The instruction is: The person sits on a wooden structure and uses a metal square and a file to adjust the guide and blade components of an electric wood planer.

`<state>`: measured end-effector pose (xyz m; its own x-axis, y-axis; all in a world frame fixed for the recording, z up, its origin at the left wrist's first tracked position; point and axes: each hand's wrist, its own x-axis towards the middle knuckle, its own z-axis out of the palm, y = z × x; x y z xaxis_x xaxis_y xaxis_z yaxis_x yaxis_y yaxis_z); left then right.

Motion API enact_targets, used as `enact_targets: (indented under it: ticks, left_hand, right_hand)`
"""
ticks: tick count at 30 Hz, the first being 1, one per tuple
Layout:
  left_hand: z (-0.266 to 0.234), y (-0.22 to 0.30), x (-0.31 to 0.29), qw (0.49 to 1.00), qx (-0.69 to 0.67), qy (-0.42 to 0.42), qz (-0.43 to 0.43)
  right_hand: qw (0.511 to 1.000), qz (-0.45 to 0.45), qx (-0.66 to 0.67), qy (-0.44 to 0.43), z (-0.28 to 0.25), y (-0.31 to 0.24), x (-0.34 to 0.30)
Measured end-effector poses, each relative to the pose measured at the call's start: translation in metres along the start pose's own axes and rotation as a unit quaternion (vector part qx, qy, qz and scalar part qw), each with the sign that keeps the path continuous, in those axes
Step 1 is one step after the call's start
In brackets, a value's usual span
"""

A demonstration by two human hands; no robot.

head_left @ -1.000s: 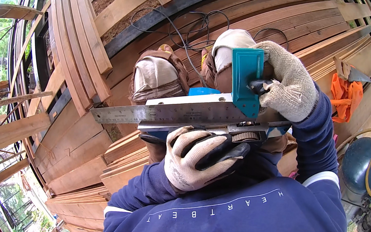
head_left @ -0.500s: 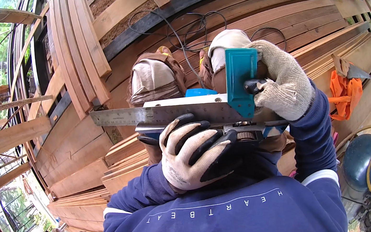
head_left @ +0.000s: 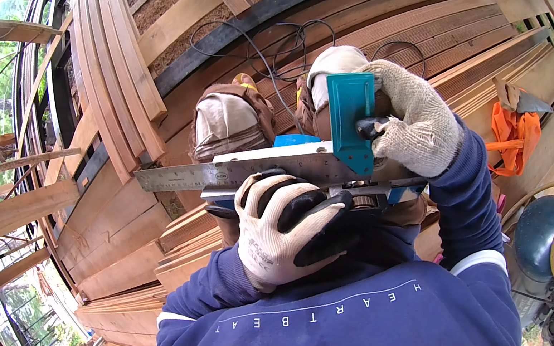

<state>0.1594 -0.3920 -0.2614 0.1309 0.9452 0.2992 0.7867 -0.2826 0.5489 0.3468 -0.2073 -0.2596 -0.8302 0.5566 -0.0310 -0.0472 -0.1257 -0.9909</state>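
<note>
Right hand (head_left: pixel 417 134) pinched the teal-handled square (head_left: pixel 349 112); left hand (head_left: pixel 286 231) curled at its steel blade (head_left: pixel 178 177), firmness of grip unclear. Square lay along the power tool (head_left: pixel 273 154), near the knees (head_left: pixel 222 119). Risk: uneven right-hand pressure could have tilted the square, lifting the blade.

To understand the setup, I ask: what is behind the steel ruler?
Beyond the steel ruler, a pale metal plate and a blue part show. What the ruler and the left hand cover cannot be seen.
</note>
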Motion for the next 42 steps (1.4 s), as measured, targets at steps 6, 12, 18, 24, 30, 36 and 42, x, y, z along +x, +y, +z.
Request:
enact_targets:
  ticks: [6,12,18,24,30,36,42]
  left_hand:
    - [-0.005,0.001,0.003,1.0,-0.005,-0.031,-0.001]
    - [-0.008,0.001,0.004,0.999,0.007,-0.051,-0.011]
    - [-0.004,0.001,0.002,1.0,0.006,-0.027,-0.009]
    - [-0.004,0.002,0.004,1.0,0.009,-0.023,-0.005]
    - [-0.002,0.0,0.002,1.0,0.007,-0.024,-0.003]
    - [0.002,-0.005,-0.008,1.0,0.001,0.017,0.019]
    - [-0.047,-0.049,0.016,0.993,-0.108,-0.054,-0.011]
  right_hand:
    - [1.0,-0.015,-0.025,-0.005,-0.001,0.0,0.0]
    - [0.999,-0.018,-0.034,-0.001,0.0,-0.001,0.0]
    - [0.999,-0.042,-0.034,-0.001,0.001,0.003,-0.001]
    - [0.999,-0.023,-0.026,-0.006,0.001,0.0,0.0]
    - [1.0,-0.012,-0.014,-0.002,0.002,0.0,0.0]
    - [0.99,0.065,-0.061,0.113,0.0,-0.007,-0.005]
    - [0.879,-0.126,0.172,0.427,-0.043,0.041,-0.039]
